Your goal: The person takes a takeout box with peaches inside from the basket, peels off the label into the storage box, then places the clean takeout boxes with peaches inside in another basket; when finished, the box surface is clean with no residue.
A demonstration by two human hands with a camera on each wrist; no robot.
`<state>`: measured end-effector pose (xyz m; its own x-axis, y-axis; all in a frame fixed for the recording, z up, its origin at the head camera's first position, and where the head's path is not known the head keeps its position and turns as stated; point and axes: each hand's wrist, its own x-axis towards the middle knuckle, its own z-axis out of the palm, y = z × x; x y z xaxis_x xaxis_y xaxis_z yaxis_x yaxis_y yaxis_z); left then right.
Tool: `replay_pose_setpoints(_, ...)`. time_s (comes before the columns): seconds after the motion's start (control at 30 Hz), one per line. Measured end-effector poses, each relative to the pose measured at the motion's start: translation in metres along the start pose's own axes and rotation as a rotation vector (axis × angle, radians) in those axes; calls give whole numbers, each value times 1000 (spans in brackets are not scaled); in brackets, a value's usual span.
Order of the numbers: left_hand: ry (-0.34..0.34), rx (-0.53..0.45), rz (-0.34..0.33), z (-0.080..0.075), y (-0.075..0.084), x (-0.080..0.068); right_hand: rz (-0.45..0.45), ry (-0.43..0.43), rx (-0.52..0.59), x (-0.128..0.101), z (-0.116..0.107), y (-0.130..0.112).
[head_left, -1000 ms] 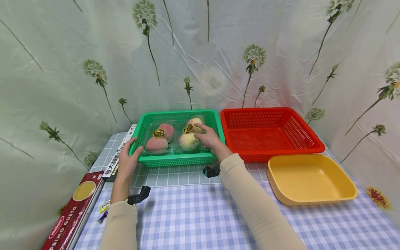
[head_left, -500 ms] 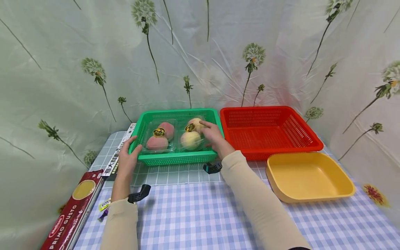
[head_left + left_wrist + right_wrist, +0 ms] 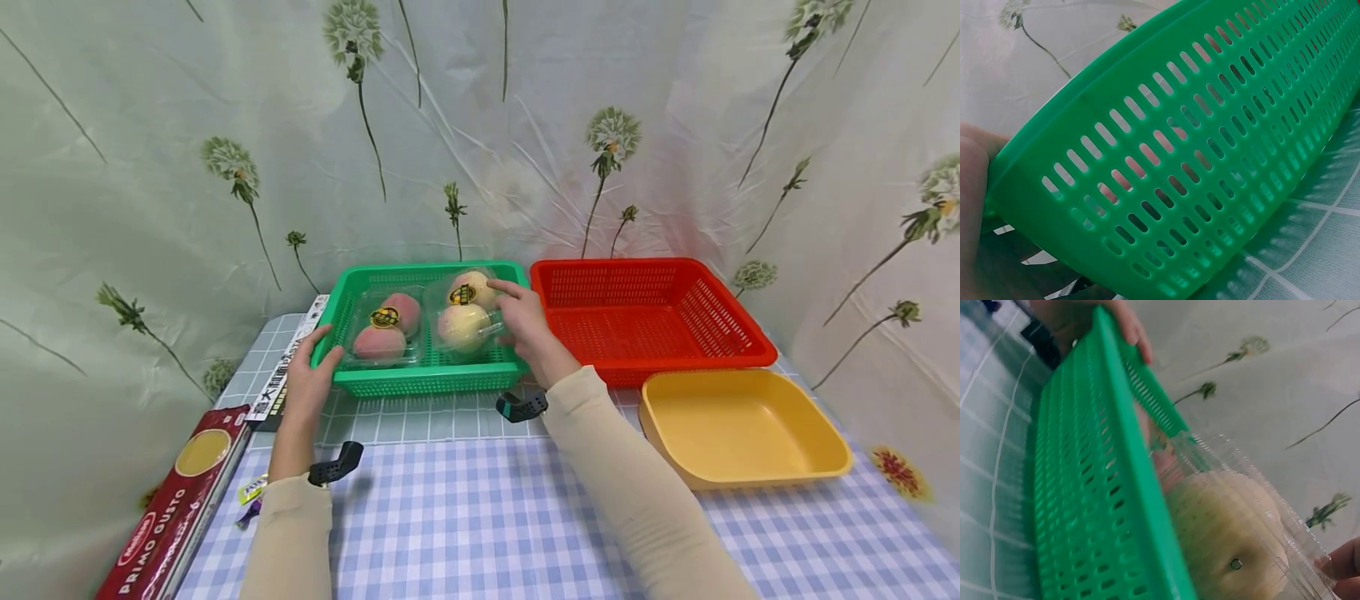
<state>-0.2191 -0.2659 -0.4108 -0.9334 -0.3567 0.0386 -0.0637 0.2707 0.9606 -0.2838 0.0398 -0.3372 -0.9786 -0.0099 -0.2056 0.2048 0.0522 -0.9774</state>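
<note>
A green slotted basket (image 3: 420,379) stands at the back middle of the table. Two clear clamshell packs of peaches lie in it: a pinker left pack (image 3: 382,329) and a paler right pack (image 3: 465,312). My left hand (image 3: 315,371) grips the basket's front left corner, thumb over the rim. My right hand (image 3: 525,325) holds the right pack by its right side, and that pack sits raised and tilted above the basket floor. The right wrist view shows the basket wall (image 3: 1097,506) close up with the pale peach pack (image 3: 1235,537) above its rim. The left wrist view is filled by the basket wall (image 3: 1179,169).
An empty red basket (image 3: 742,342) touches the green one on the right. A yellow tray (image 3: 750,475) lies in front of it. A red pasta box (image 3: 172,508) and a long printed box (image 3: 288,367) lie at the left edge. A flowered curtain closes in the back and sides.
My right hand has raised the right peach pack a little and drawn it toward the basket's right side. The left hand has stayed on the basket's corner.
</note>
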Motion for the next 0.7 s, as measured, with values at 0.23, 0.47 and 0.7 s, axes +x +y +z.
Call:
replay_pose_setpoints(0.23,8,6,-2,0,1,-1,-13,-67,139,-16,-11,-7)
replay_pose_setpoints(0.47,6,1,7,1,1,-1,-37,-170,240,-35,-32,-6)
replay_pose_setpoints(0.7,18,3,18,2,0,0,-107,-259,254,-55,-54,2)
